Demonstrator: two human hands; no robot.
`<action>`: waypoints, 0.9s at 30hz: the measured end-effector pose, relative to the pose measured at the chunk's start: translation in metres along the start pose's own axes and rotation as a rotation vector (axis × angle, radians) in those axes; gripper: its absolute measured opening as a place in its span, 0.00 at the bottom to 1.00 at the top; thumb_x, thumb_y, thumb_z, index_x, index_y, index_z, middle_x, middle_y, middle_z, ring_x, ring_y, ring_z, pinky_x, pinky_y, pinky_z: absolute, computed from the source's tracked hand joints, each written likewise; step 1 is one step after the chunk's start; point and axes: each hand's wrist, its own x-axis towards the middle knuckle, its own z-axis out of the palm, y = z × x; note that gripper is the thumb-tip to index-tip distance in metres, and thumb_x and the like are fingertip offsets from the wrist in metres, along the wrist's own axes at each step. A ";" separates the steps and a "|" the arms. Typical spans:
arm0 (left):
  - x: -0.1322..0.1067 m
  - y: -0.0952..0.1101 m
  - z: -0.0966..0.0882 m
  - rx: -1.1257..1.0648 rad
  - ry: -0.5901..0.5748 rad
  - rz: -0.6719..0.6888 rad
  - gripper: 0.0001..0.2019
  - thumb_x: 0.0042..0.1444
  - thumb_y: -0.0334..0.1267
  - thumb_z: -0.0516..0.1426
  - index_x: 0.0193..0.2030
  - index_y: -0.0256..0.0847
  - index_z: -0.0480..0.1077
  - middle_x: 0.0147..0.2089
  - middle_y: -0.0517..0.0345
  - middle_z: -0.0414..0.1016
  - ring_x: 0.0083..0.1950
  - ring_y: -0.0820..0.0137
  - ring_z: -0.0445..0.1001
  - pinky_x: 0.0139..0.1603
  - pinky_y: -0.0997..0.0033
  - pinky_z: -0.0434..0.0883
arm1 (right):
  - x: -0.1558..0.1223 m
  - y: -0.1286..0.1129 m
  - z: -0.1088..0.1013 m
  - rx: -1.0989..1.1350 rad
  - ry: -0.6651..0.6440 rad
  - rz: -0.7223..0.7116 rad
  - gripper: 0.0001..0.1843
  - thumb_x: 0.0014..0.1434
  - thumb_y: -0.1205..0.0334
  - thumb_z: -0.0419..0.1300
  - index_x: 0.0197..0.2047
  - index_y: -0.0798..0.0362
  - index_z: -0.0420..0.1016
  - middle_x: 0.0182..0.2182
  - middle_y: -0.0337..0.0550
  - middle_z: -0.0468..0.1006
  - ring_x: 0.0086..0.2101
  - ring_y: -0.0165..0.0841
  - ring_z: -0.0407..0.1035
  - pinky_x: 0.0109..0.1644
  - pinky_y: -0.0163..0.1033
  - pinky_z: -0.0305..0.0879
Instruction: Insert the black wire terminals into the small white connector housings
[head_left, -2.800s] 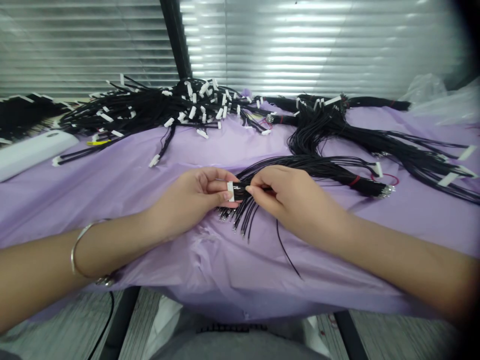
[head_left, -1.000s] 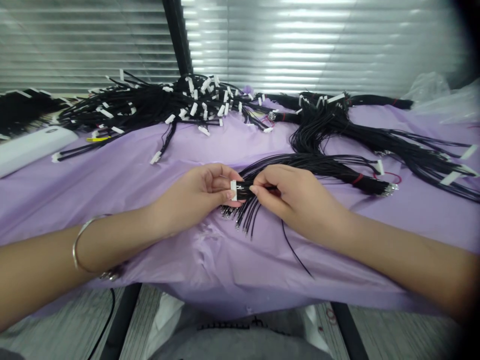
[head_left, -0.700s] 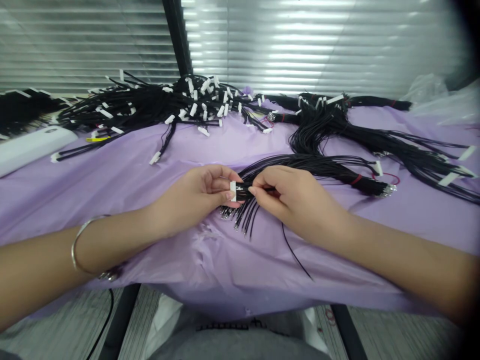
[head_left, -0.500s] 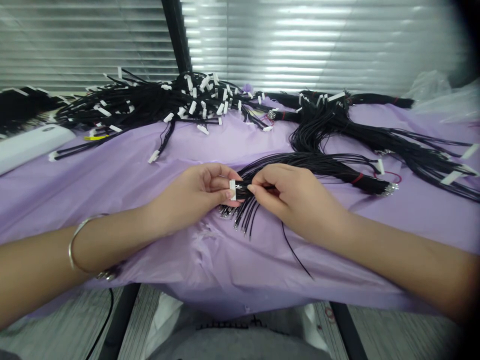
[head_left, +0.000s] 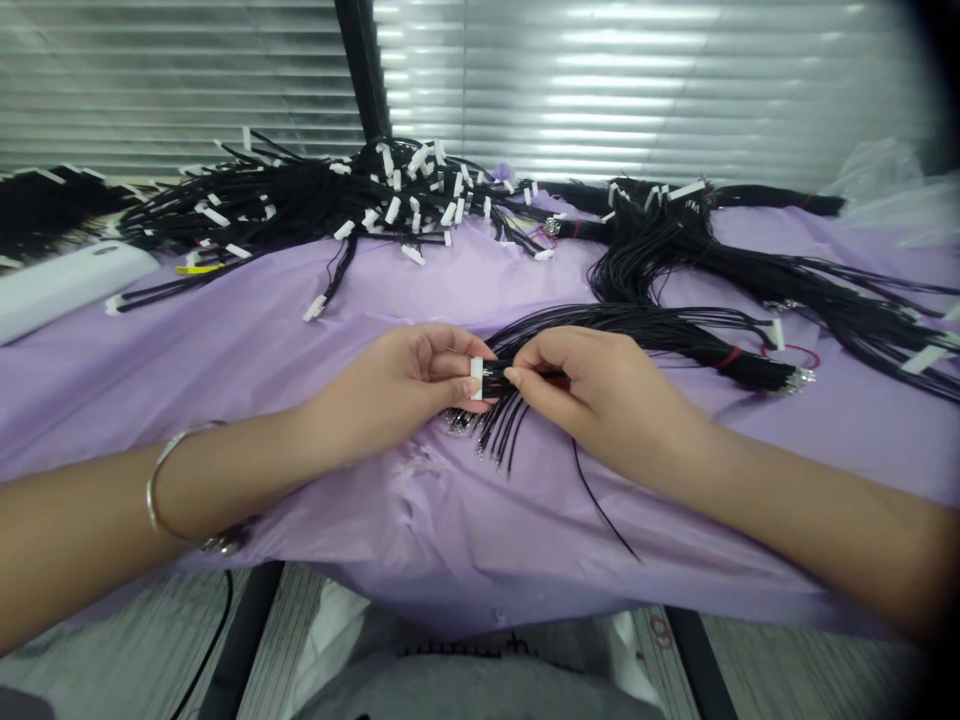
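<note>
My left hand [head_left: 390,390] pinches a small white connector [head_left: 476,377] with short black wires running out of it to the right. My right hand [head_left: 600,395] pinches one thin black wire [head_left: 600,505] right at the connector; the wire's loose end trails down toward the table's front edge. Under both hands lies a bundle of black wires [head_left: 660,335] tied with a red band, its metal-tipped ends fanned out below my fingers. A silver bangle sits on my left wrist.
A purple sheet [head_left: 225,350] covers the table. A heap of finished black wires with white connectors [head_left: 337,200] lies at the back left, more black bundles [head_left: 750,265] at the back right. A white flat case [head_left: 60,285] is at the far left. Window blinds stand behind.
The hands stay together at the connector with only slight finger shifts. The camera view has drifted a little, so everything sits slightly to the right of before.
</note>
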 end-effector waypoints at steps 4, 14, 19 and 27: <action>-0.001 0.000 0.001 0.028 0.011 0.004 0.10 0.50 0.27 0.58 0.40 0.36 0.68 0.32 0.59 0.78 0.35 0.73 0.77 0.42 0.74 0.71 | 0.001 0.000 0.003 0.003 0.008 -0.011 0.07 0.57 0.65 0.55 0.28 0.56 0.71 0.26 0.39 0.73 0.27 0.27 0.64 0.31 0.33 0.56; -0.003 0.000 0.000 0.024 0.032 0.009 0.11 0.48 0.28 0.60 0.41 0.36 0.70 0.33 0.58 0.78 0.36 0.71 0.77 0.41 0.74 0.72 | 0.001 0.004 0.003 0.121 0.018 -0.061 0.07 0.58 0.66 0.55 0.30 0.55 0.71 0.28 0.38 0.73 0.30 0.27 0.65 0.35 0.32 0.57; -0.007 0.002 0.001 -0.014 0.031 -0.002 0.14 0.48 0.30 0.61 0.43 0.36 0.71 0.33 0.57 0.79 0.36 0.71 0.78 0.42 0.73 0.73 | 0.002 0.002 0.002 0.168 0.038 -0.047 0.07 0.57 0.67 0.55 0.29 0.55 0.72 0.27 0.38 0.74 0.30 0.27 0.65 0.35 0.32 0.58; -0.008 0.005 0.001 -0.209 -0.051 0.050 0.12 0.49 0.30 0.61 0.42 0.39 0.74 0.38 0.59 0.78 0.37 0.76 0.76 0.44 0.76 0.73 | -0.003 0.002 -0.012 0.312 0.009 -0.004 0.07 0.58 0.65 0.53 0.31 0.56 0.71 0.28 0.38 0.74 0.29 0.26 0.64 0.33 0.32 0.58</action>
